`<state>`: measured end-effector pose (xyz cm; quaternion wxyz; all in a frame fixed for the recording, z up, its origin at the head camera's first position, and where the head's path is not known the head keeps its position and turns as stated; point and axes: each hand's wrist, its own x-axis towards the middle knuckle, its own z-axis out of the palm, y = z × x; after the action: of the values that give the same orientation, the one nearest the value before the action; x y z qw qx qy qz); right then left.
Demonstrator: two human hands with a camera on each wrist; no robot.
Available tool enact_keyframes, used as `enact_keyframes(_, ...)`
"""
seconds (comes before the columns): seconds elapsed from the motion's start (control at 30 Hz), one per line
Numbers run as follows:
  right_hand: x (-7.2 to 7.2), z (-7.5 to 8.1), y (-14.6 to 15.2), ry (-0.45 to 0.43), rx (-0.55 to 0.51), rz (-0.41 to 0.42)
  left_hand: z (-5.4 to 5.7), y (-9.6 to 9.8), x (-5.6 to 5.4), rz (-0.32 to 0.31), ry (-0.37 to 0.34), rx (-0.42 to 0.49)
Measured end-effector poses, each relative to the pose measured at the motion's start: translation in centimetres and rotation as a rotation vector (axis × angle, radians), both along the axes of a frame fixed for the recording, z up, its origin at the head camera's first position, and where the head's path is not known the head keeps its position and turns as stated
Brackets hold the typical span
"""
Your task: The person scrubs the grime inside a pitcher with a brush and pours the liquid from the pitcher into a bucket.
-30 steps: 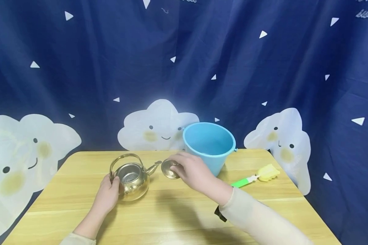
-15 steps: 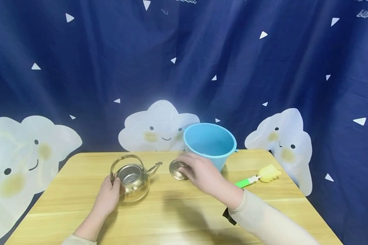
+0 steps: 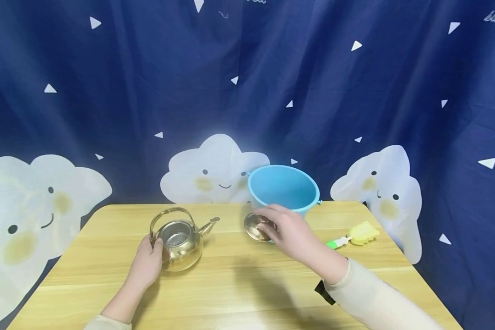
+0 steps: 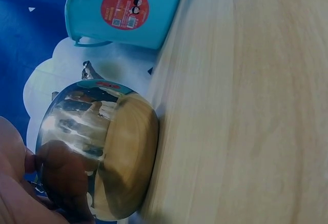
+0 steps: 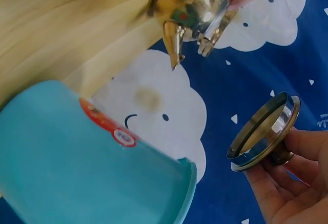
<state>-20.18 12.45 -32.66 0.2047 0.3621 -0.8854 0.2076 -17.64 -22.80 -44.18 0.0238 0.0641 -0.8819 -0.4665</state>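
A shiny gold metal teapot [image 3: 182, 250] stands lidless on the table, a perforated strainer visible in its opening. My left hand [image 3: 145, 263] grips it on the left side, near the base of its raised handle; the fingers behind are hidden in the head view. In the left wrist view the teapot's rounded body [image 4: 102, 147] fills the middle, with my left hand [image 4: 15, 183] at its edge. My right hand [image 3: 290, 233] holds the teapot lid [image 3: 254, 227] in the air before the bucket. The right wrist view shows the lid's knob [image 5: 280, 155] between my fingers.
A light-blue bucket [image 3: 284, 188] stands at the back, right of the teapot, partly behind my right hand. Farther right lies a yellow sponge brush [image 3: 362, 233] with a green and white handle. A dark blue curtain with clouds hangs behind the wooden table [image 3: 206, 293].
My right hand has carried the lid rightward, away from the teapot's spout and in front of the bucket. The left hand and teapot stay where they were.
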Motion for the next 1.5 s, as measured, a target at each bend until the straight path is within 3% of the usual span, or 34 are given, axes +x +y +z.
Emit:
enact_keyframes(0.33,-0.1,0.1,2.3,-0.026,-0.006,-0.019,-0.2,-0.1,-0.1,-0.003,0.001,-0.002)
enact_keyframes(0.87,-0.2,-1.6,5.4,-0.054,0.059,-0.089,0.2,0.2,0.0,-0.003,0.014,-0.001)
enact_keyframes(1.5,0.0,-3.1,7.1,-0.089,0.073,-0.131,0.2,0.1,0.1,0.008,-0.009,-0.004)
